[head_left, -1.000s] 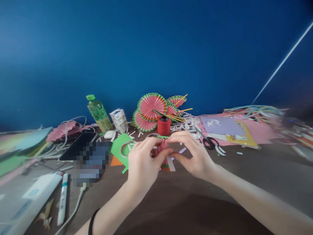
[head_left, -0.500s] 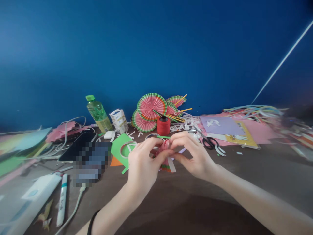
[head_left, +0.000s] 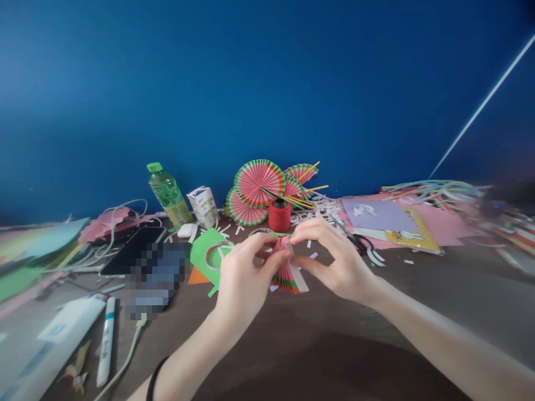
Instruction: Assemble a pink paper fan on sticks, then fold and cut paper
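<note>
Centrally, pleated paper [head_left: 287, 277]: a pink piece with a green and orange border is being held over the counter [head_left: 401, 328], its spread end pointing near and a pale strip running down its right edge.
Left hand [head_left: 244, 273]: the gathered far end of the pleated paper is being pinched in a narrow grip between thumb and fingers.
Right hand [head_left: 345, 270]: the fingertips are being held close to the same gathered end, thumb and forefinger curved; whether the paper is being pinched by this grip cannot be told.
Red spool [head_left: 279, 217]: it is standing upright just beyond the hands, on their far side.
Round fans [head_left: 259, 181]: they are being partly covered by the red spool and are lying heaped before the blue wall [head_left: 267, 83].
Scissors [head_left: 363, 243]: they are being partly hidden by the right hand.
Green paper [head_left: 202, 248]: it is lying left of the left hand, a tape roll [head_left: 208, 257] resting on it.
</note>
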Tool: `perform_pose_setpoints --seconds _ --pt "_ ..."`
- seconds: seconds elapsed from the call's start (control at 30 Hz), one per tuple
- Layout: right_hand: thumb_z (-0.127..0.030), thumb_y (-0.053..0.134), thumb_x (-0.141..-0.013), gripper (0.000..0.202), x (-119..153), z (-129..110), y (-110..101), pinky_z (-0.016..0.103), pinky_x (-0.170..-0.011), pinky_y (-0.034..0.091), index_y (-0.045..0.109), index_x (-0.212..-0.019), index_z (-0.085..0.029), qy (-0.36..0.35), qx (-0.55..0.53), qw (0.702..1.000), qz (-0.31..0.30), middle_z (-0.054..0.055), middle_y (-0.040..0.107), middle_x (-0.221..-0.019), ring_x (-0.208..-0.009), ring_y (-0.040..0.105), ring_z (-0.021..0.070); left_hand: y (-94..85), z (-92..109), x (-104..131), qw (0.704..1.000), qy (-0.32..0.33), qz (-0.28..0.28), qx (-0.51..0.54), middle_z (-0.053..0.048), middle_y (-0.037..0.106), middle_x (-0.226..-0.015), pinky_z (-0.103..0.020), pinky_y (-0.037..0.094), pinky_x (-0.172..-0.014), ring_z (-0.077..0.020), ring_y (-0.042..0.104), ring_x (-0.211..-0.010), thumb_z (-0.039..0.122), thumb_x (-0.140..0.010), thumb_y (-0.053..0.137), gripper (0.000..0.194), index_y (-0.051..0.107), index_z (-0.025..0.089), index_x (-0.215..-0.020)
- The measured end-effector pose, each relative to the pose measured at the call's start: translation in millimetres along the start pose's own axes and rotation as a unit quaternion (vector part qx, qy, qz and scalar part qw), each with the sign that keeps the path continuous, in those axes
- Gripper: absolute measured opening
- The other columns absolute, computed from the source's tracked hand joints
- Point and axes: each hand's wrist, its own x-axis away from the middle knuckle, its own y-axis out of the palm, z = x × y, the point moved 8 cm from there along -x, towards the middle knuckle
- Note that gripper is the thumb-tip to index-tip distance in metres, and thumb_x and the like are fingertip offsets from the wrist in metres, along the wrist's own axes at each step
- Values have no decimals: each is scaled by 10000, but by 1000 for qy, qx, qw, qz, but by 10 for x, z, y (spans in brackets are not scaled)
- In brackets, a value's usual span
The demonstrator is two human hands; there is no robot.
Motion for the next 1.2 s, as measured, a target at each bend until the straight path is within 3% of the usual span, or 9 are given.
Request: perform_pose_setpoints --seconds 0.17,0.57,0.83,0.97,1.2 --pt "-168 577 -819 113 -26 26 -27 335 -752 480 537 -917 -208 12 -8 1000 -12 51 571 -909 -881 556 176 27 -22 -12 999 -7 -28 38 45 658 -707 -187 443 -551 -111 598 -623 258 -787 590 71 632 234 -838" --pt "-144 548 -839 61 -34 70 -38 270 -729 450 556 -869 -196 49 -31 998 -10 15 602 -837 -803 564 132 35 104 11 989 103 -9 -109 23 685 -802 -278 425 -717 -157 610 -748 202 -769 628 66 626 216 -834" --pt "-142 539 -844 54 -33 108 -21 261 -689 428 532 -819 -189 62 -37 997 -33 12 577 -795 -768 537 131 54 153 27 983 135 -6 -122 20 688 -783 -288 431 -751 -151 610 -741 196 -748 652 79 632 209 -824" --pt "-129 510 -854 81 -28 110 -9 268 -678 409 519 -799 -187 63 0 997 -50 18 565 -776 -756 514 140 57 71 -7 990 96 -16 -102 14 689 -784 -279 446 -719 -153 613 -725 217 -762 626 64 642 218 -824" --pt "-144 518 -851 91 -21 154 47 292 -764 401 523 -771 -188 98 -6 986 -135 22 552 -858 -841 503 140 -87 -388 -199 997 -54 -5 56 -9 679 -801 -235 482 -635 -159 633 -736 314 -766 591 148 638 195 -840"
